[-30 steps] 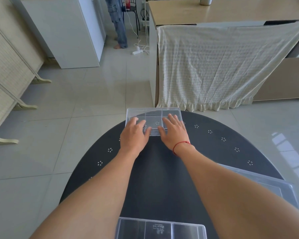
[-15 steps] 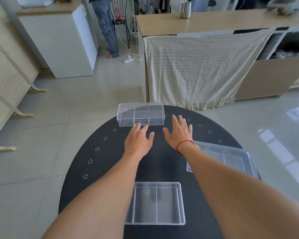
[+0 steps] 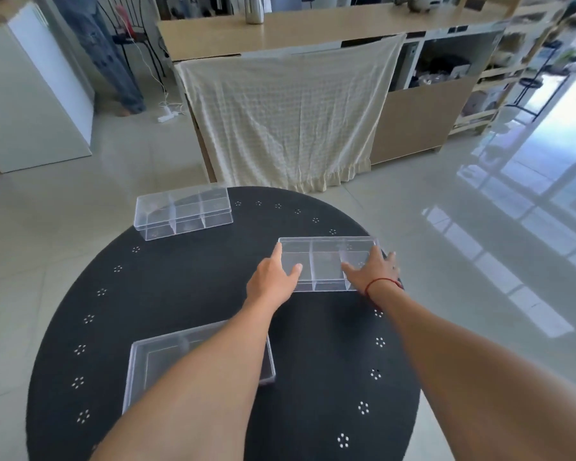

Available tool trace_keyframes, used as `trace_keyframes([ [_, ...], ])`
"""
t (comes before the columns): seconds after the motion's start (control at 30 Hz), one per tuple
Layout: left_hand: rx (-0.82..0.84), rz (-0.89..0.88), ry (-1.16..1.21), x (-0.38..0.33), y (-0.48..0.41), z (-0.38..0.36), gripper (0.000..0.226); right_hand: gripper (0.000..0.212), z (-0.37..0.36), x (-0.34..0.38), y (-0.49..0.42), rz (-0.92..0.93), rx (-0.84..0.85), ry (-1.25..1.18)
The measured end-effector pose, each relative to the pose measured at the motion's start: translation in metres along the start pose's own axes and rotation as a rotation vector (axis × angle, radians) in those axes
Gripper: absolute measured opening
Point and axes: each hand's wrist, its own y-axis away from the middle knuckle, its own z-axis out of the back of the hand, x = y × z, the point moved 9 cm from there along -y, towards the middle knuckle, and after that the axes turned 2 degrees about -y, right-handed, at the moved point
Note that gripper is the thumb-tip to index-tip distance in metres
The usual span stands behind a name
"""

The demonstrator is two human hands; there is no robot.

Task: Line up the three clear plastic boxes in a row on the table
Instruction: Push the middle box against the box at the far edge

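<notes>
A clear divided box (image 3: 326,261) sits at the right side of the round black table (image 3: 187,294), gripped at its ends by the left hand (image 3: 270,283) and the right hand (image 3: 373,267), fingers spread; it may be slightly lifted. A second box (image 3: 183,211) lies at the far left edge. A third box (image 3: 153,364) lies near, partly under the left forearm.
</notes>
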Motion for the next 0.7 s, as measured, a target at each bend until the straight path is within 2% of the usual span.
trace_keyframes([
  [0.1,-0.005,0.028,0.148,-0.002,0.004,0.001,0.062,0.09,-0.002,-0.005,0.007,-0.059,0.053,-0.162],
  [0.2,-0.053,0.061,0.22,0.005,0.005,0.023,0.053,0.091,0.002,0.016,0.015,-0.058,0.054,-0.198],
  [0.5,-0.219,0.139,0.216,0.063,0.026,0.123,0.047,0.077,-0.018,0.118,0.062,0.114,0.199,-0.168],
  [0.7,-0.252,0.268,0.26,0.131,0.06,0.158,0.056,0.071,-0.067,0.165,0.103,0.201,0.318,-0.068],
])
